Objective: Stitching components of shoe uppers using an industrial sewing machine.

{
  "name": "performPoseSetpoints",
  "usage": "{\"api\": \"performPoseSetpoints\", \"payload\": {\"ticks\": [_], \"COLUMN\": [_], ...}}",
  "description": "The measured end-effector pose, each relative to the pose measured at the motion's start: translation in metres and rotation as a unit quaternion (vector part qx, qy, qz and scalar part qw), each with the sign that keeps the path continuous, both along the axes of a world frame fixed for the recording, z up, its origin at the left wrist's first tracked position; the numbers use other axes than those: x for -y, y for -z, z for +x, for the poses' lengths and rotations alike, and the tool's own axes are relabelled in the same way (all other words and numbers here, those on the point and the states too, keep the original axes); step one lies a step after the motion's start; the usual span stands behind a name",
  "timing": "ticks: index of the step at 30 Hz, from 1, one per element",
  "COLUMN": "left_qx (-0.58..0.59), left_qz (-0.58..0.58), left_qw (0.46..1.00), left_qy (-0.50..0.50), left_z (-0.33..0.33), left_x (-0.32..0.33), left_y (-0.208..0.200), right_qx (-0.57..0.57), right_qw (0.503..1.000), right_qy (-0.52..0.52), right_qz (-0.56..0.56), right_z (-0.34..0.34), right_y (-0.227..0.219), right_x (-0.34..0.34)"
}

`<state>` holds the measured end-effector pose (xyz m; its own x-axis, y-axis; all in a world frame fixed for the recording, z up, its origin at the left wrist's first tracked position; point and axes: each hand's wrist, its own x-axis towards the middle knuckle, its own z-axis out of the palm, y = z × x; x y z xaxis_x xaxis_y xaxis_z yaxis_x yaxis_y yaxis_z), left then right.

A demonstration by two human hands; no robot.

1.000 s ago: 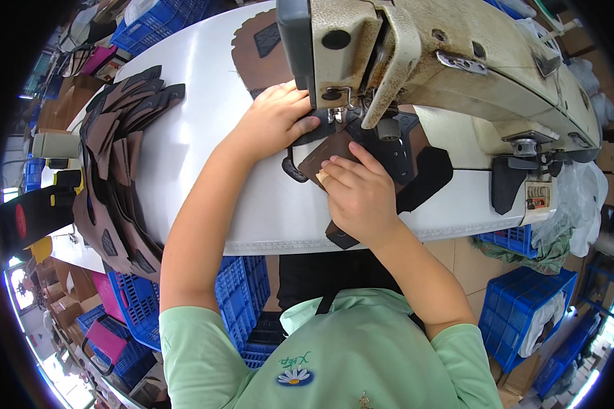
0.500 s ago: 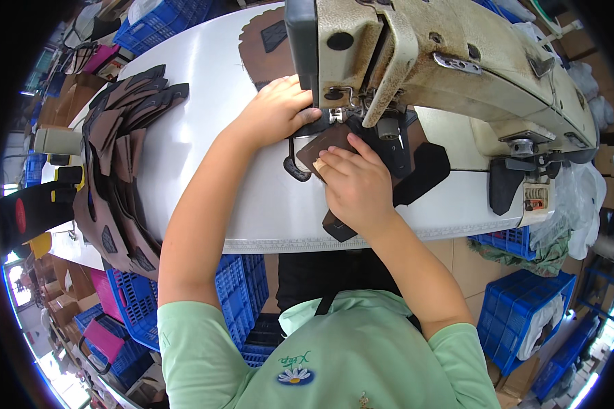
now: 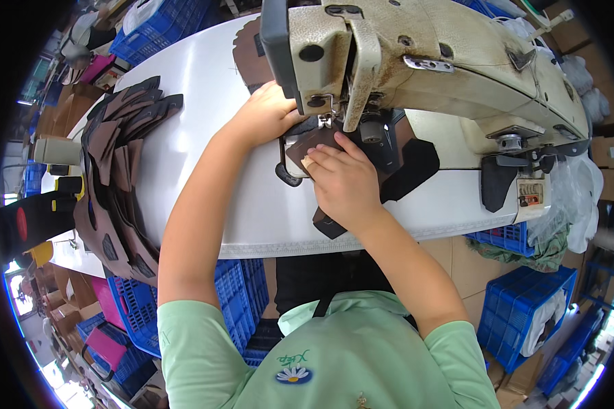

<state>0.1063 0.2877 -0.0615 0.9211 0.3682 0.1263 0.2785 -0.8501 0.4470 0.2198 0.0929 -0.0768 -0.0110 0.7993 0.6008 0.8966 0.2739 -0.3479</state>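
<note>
A brown and black sewn piece [image 3: 305, 148] lies on the sewing machine bed, running under the needle area and presser foot [image 3: 326, 121]. My right hand [image 3: 348, 183] rests flat on its near side with fingers stretched out; a tan strip wraps one finger. My left hand [image 3: 269, 114] lies on the material left of the presser foot, thumb extended. Its fingertips are partly hidden by the sewing machine head [image 3: 320, 61]. Black parts of the piece [image 3: 411, 170] spread out right of my right hand. Farther back, a brown panel [image 3: 251, 60] with a notched edge lies behind my left hand.
A stack of brown and black cut pieces [image 3: 109, 177] hangs over the left side of the white table [image 3: 184, 170]. The machine arm [image 3: 471, 75] spans the right. Blue crates [image 3: 518, 313] stand below, and clear plastic [image 3: 559, 187] hangs at the right end.
The view has shifted slightly, so the machine and both hands appear a little farther left. Both hands stay on the sewn piece in nearly the same places.
</note>
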Motion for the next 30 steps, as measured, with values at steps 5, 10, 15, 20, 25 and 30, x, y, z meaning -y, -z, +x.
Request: {"api": "performPoseSetpoints", "payload": {"ticks": [5, 10, 15, 20, 25, 30], "left_qx": [0.005, 0.010, -0.043, -0.097, -0.171, -0.152], "left_qz": [0.014, 0.019, 0.038, 0.128, 0.099, 0.229], "left_qw": [1.000, 1.000, 0.998, 0.985, 0.976, 0.934], "left_qy": [-0.009, -0.014, 0.008, 0.066, 0.091, 0.227], "left_z": [-0.003, -0.005, -0.016, -0.032, -0.037, -0.038], "left_x": [0.002, 0.007, 0.013, 0.028, 0.016, 0.002], "left_y": [0.000, -0.005, -0.020, -0.041, -0.059, -0.053], "right_qx": [0.001, 0.001, 0.070, 0.092, 0.102, 0.027], "right_qw": [1.000, 0.999, 0.992, 0.985, 0.973, 0.973], "right_qy": [-0.002, -0.007, 0.017, -0.085, -0.146, -0.177], "right_qz": [-0.012, -0.050, -0.100, -0.116, -0.145, -0.142], "right_z": [0.001, 0.001, 0.008, 0.059, 0.075, 0.080], "right_y": [0.001, -0.002, -0.011, -0.025, -0.031, -0.026], "right_x": [0.000, 0.004, 0.010, 0.016, 0.012, 0.010]}}
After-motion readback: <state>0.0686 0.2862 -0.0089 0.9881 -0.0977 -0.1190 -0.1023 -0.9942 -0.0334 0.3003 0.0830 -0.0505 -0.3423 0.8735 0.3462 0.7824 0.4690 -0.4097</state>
